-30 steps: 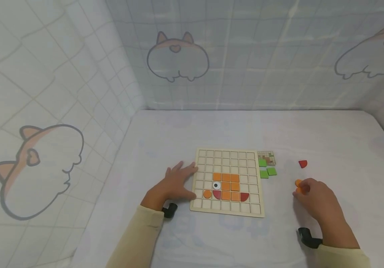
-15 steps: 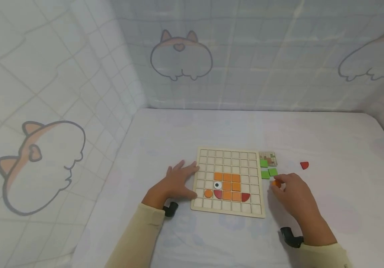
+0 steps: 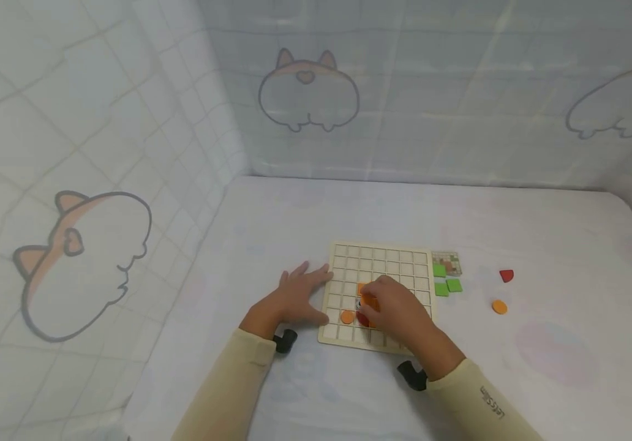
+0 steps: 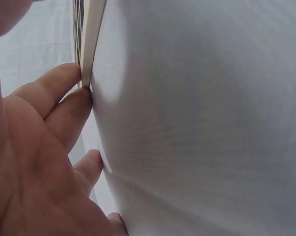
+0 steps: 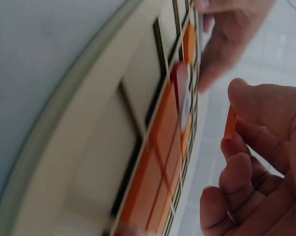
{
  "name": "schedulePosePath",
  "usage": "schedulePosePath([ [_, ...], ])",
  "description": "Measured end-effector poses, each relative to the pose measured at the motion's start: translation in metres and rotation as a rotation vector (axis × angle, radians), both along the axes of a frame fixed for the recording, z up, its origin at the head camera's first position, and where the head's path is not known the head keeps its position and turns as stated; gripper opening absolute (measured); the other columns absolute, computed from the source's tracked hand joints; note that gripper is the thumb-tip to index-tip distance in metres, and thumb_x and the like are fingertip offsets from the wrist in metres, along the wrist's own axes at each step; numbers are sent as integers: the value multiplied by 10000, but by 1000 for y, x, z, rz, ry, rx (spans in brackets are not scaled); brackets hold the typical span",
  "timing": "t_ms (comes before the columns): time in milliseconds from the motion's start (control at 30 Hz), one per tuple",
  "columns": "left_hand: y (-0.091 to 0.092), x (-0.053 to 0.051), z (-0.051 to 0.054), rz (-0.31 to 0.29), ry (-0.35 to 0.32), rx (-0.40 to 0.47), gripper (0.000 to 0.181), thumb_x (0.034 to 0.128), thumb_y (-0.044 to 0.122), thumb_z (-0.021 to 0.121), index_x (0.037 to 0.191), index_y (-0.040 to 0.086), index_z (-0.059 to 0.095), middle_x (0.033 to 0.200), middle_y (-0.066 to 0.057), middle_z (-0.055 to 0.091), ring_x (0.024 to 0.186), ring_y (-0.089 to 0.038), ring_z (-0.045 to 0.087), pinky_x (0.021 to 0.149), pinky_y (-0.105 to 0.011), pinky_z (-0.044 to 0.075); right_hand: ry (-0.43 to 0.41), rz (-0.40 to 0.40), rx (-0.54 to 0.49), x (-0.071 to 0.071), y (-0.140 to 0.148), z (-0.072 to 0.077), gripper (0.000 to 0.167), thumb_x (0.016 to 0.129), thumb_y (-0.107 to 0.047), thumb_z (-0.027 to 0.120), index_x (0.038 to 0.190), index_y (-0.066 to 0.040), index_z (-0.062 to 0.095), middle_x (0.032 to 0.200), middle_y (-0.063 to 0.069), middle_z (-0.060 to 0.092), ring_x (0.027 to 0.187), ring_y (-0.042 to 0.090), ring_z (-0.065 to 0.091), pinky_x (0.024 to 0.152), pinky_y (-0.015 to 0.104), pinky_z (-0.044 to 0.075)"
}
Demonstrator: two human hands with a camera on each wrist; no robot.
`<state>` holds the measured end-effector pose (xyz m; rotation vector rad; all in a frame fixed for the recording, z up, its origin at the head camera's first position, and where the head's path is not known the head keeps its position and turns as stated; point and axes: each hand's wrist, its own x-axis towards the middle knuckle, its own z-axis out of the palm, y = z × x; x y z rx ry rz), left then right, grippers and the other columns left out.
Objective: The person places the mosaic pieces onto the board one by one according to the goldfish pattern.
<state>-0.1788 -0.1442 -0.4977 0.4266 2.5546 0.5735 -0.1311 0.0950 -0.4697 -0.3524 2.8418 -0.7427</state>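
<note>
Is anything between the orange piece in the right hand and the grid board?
Nothing visible: the right wrist view shows an open gap between the orange piece, pinched in the right hand, and the grid board. The left hand touches the board's left edge, out of the way.

Pale board (image 3: 395, 269), grid-lined; orange discs (image 3: 500, 306); red wedge (image 3: 506, 275); green tiles (image 3: 454, 285). Cream sleeves (image 3: 225, 386). Whitish backdrop (image 3: 432, 122): grey line pattern, grey-outlined animals (image 3: 308, 101), orange-tinted ears (image 3: 285, 59).
</note>
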Motion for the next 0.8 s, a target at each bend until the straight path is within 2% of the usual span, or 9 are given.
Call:
schedulePosePath([
  [133, 1, -1, 0, -10, -5, 10, 919, 750, 385, 807, 1569, 348, 391, 1673, 194, 218, 1599, -202, 4, 1266, -585, -34, 6, 42, 6, -7, -16, -4, 218, 909, -268, 732, 1109, -184, 749, 975, -58, 636, 878, 125, 570, 801, 330, 521],
  [367, -1, -1, -2, -14, 14, 6, 902, 766, 388, 824, 1563, 344, 404, 1671, 183, 243, 1599, -211, 20, 1263, -601, -16, -6, 95, 8, -19, -38, -6, 113, 910, -241, 739, 1015, -202, 751, 948, -56, 644, 872, 138, 593, 801, 335, 531],
  [567, -1, -1, -1, -25, 20, 21, 885, 773, 374, 830, 1557, 314, 424, 1673, 150, 259, 1599, -241, 34, 1254, -626, -9, -19, 79, 61, -27, -52, -14, 108, 888, -269, 766, 979, -214, 750, 935, -58, 645, 838, 137, 602, 774, 343, 534],
  [800, -1, 1, 2, -31, 22, 16, 881, 779, 367, 827, 1558, 321, 420, 1674, 160, 248, 1599, -238, 32, 1255, -624, -12, -51, 63, 81, -29, -56, -14, 180, 849, -302, 818, 997, -218, 757, 931, -59, 649, 820, 145, 591, 746, 345, 522],
])
